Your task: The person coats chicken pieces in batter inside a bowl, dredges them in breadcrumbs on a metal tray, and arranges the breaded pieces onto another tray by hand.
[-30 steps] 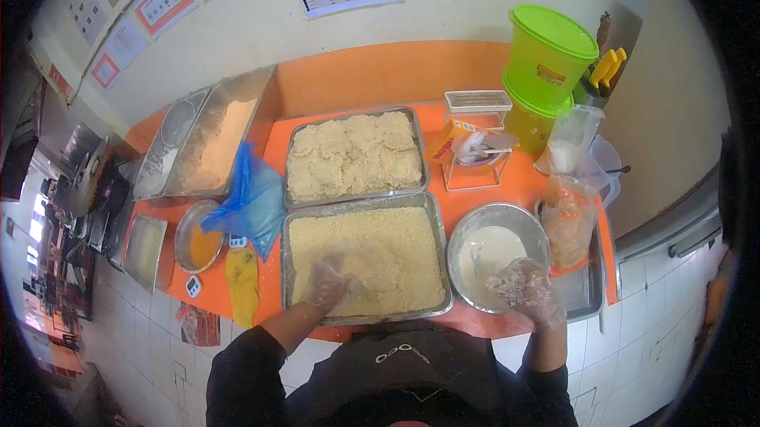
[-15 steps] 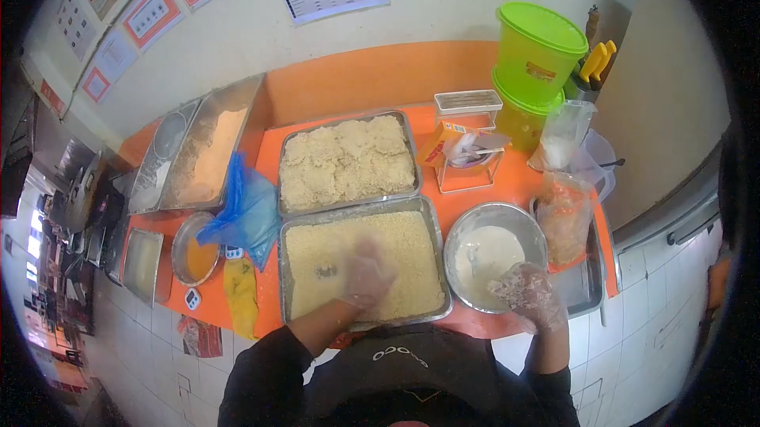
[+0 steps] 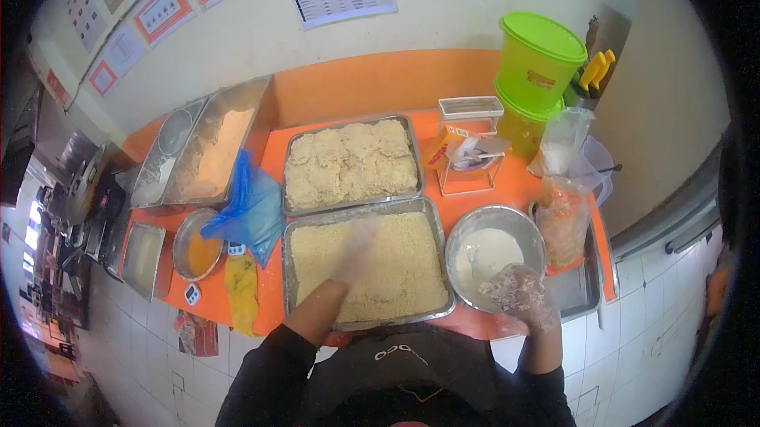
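My left hand, in a clear plastic glove, is over a metal tray of pale breadcrumbs. Motion smears its fingers, so their pose does not show. Gloved too, my right hand hovers at the near right edge of a metal bowl of white batter. Lumpy crumbs and batter coat its fingers, which look loosely apart with nothing visible in them. Behind the crumb tray, a second metal tray holds several crumb-coated pieces packed close together.
Left stand a deep metal pan of orange-tinted flour, a blue plastic bag, a bowl of orange liquid and a yellow cloth. Right are a white wire rack, green tubs and a plastic bag of orange-tinted food.
My left hand has shifted upward and a little left over the breadcrumbs, and a dark gap in them is covered. My right hand has moved slightly left at the bowl.
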Motion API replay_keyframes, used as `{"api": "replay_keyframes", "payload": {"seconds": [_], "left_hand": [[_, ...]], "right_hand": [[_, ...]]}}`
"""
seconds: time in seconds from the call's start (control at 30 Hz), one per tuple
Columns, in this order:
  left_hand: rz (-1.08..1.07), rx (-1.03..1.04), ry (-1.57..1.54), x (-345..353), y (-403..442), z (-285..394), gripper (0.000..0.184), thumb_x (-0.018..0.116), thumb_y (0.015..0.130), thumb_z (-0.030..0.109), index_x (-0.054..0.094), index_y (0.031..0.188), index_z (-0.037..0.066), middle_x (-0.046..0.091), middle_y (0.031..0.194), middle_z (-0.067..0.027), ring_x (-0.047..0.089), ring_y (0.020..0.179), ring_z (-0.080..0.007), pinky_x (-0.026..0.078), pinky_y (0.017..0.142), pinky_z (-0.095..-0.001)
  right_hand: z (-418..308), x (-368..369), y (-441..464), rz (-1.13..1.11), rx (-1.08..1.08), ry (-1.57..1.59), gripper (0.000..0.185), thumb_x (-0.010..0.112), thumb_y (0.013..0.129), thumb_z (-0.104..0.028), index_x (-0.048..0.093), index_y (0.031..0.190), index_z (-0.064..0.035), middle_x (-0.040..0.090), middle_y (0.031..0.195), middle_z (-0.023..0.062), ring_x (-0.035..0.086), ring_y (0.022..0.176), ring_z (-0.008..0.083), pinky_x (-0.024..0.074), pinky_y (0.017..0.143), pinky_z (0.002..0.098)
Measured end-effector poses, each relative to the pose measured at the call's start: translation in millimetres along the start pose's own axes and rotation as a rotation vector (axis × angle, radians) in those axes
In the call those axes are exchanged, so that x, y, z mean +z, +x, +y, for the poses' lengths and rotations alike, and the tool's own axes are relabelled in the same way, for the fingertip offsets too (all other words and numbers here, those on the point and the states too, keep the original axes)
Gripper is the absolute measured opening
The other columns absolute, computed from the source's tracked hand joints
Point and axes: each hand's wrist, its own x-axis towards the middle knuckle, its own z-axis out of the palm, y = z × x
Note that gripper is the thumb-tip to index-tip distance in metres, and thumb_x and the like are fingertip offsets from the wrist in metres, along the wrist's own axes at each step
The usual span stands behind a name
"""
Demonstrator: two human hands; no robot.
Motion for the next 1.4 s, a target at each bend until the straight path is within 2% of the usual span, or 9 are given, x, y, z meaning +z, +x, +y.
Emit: {"api": "replay_keyframes", "payload": {"seconds": [0.07, 0.17, 0.37, 0.57, 0.77, 0.97, 1.1, 1.23, 1.4], "left_hand": [[-0.116, -0.170, 0.274, -34, -1, 26, 0.053, 0.057, 0.078, 0.045, 0.058, 0.098, -0.005, 0.058, 0.091, -0.0262, 0.059, 0.088, -0.0338, 0.045, 0.076, -0.0407], [-0.145, -0.071, 0.360, -48, -11, 50, 0.050, 0.061, 0.074, 0.045, 0.061, 0.075, -0.005, 0.059, 0.059, -0.0184, 0.060, 0.059, -0.0315, 0.047, 0.059, -0.0403], [-0.285, 0.028, -0.059, -75, -10, 101, 0.038, 0.068, 0.073, 0.033, 0.060, 0.082, -0.003, 0.062, 0.073, -0.0138, 0.056, 0.064, -0.0177, 0.043, 0.058, -0.0349], [-0.210, 0.181, -0.315, -104, -18, 167, 0.060, 0.067, 0.072, 0.006, 0.042, 0.126, -0.002, 0.055, 0.116, -0.0067, 0.050, 0.100, -0.0100, 0.040, 0.086, -0.0232], [-0.329, 0.238, -0.298, -109, 33, 130, 0.068, 0.067, 0.074, 0.003, 0.034, 0.134, -0.001, 0.045, 0.128, -0.0044, 0.046, 0.116, -0.0184, 0.038, 0.094, -0.0270], [-0.291, -0.204, -1.084, -122, 96, 187, 0.054, 0.065, 0.074, -0.001, 0.046, 0.124, 0.003, 0.054, 0.102, -0.0017, 0.054, 0.090, -0.0135, 0.046, 0.079, -0.0270], [-0.118, 0.351, -0.155, -101, 177, 135, 0.046, 0.064, 0.076, 0.003, 0.048, 0.120, 0.003, 0.055, 0.099, -0.0024, 0.056, 0.088, -0.0154, 0.047, 0.078, -0.0276], [-0.180, 0.199, -0.011, -92, 218, 152, 0.041, 0.061, 0.081, 0.017, 0.050, 0.116, 0.000, 0.056, 0.107, -0.0074, 0.055, 0.097, -0.0204, 0.045, 0.085, -0.0295], [0.342, 0.373, 0.728, -49, 239, 140, 0.037, 0.047, 0.089, 0.026, 0.052, 0.113, -0.001, 0.056, 0.111, -0.0159, 0.052, 0.106, -0.0276, 0.029, 0.103, -0.0409]], "right_hand": [[14, 4, -8, -0.017, -0.193, -0.128, 0.025, 0.072, 0.066, -0.012, 0.066, 0.090, -0.0111, 0.064, 0.088, 0.0047, 0.059, 0.086, 0.0239, 0.0470, 0.081, 0.0361], [-8, -24, -3, -0.102, -0.021, 0.089, 0.033, 0.071, 0.070, -0.017, 0.062, 0.100, -0.0079, 0.062, 0.091, 0.0070, 0.059, 0.088, 0.0230, 0.0479, 0.082, 0.0338], [-10, -24, -12, -0.044, -0.106, 0.040, 0.027, 0.070, 0.071, -0.016, 0.062, 0.095, -0.0069, 0.063, 0.088, 0.0085, 0.060, 0.086, 0.0236, 0.0487, 0.077, 0.0351], [-6, -27, -14, -0.082, 0.015, 0.130, 0.029, 0.072, 0.069, -0.016, 0.063, 0.095, -0.0063, 0.063, 0.089, 0.0087, 0.060, 0.086, 0.0244, 0.0485, 0.079, 0.0351], [3, -14, -21, -0.011, 0.128, 0.363, 0.030, 0.074, 0.067, -0.014, 0.061, 0.094, -0.0058, 0.063, 0.086, 0.0074, 0.061, 0.082, 0.0238, 0.0499, 0.076, 0.0340], [-19, -31, -11, 0.004, 0.324, 0.476, 0.013, 0.067, 0.072, -0.009, 0.068, 0.085, -0.0094, 0.067, 0.083, 0.0036, 0.063, 0.079, 0.0181, 0.0506, 0.073, 0.0308], [-7, -24, -17, -0.063, 0.309, 0.314, 0.013, 0.065, 0.074, -0.010, 0.068, 0.087, -0.0091, 0.067, 0.083, 0.0034, 0.063, 0.080, 0.0171, 0.0504, 0.075, 0.0307], [-8, -28, -17, -0.098, 0.359, 0.328, 0.019, 0.066, 0.075, -0.012, 0.065, 0.094, -0.0084, 0.067, 0.086, 0.0023, 0.062, 0.081, 0.0164, 0.0501, 0.076, 0.0303], [3, -16, -23, -0.112, 0.256, 0.100, 0.022, 0.062, 0.079, -0.015, 0.065, 0.101, -0.0121, 0.066, 0.093, 0.0008, 0.059, 0.091, 0.0158, 0.0465, 0.086, 0.0292]]}}
